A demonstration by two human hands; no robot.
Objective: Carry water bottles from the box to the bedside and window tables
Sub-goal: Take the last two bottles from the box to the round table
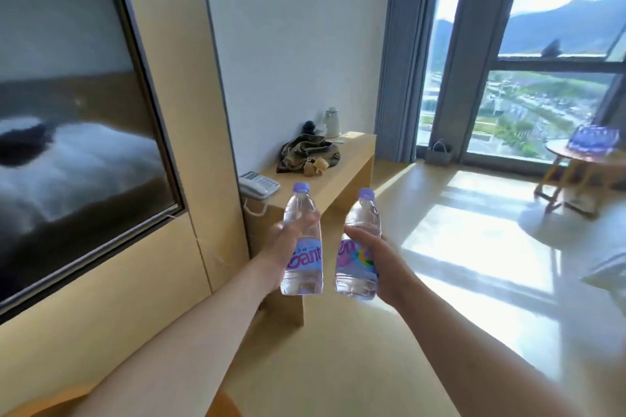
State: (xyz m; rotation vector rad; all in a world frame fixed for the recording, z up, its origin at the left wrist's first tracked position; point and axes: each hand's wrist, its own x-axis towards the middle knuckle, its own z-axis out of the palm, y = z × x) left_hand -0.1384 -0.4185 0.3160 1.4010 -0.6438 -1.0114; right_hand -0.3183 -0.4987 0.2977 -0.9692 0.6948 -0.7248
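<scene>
A person's bare arms reach forward in a sunlit room, each hand gripping a clear plastic water bottle upright at mid-body. The left hand (288,247) curls around the left bottle (301,240), thumb across the ribbed shoulder, fingers hidden behind a lilac-and-blue label. The right hand (376,264) wraps the right bottle (359,247) from its outer side, thumb lying over the label's top edge. The two bottles stand just beside each other without touching; both are capped in pale purple, ribbed above the label, smooth and rounded at the base.

Beyond the bottles runs a long wooden tabletop (342,176) of light, smooth-grained board, set against a white wall. On it, from the near end: a white corded telephone (259,183), a crumpled olive cloth bag (306,152), and at the far end a white kettle (332,123). Left of this tabletop a dark glass screen (67,105) in a wood-panelled wall mirrors a bed.

Right of the tabletop, across a glossy pale floor (457,247) striped with sunlight, a round wooden table (559,151) stands by a tall window (548,78); on it sits what appears to be a shrink-wrapped pack of bottles (594,139), too blurred to count. A small grey basket (438,152) rests on the floor at the window's foot, beside grey-blue curtains (403,44).
</scene>
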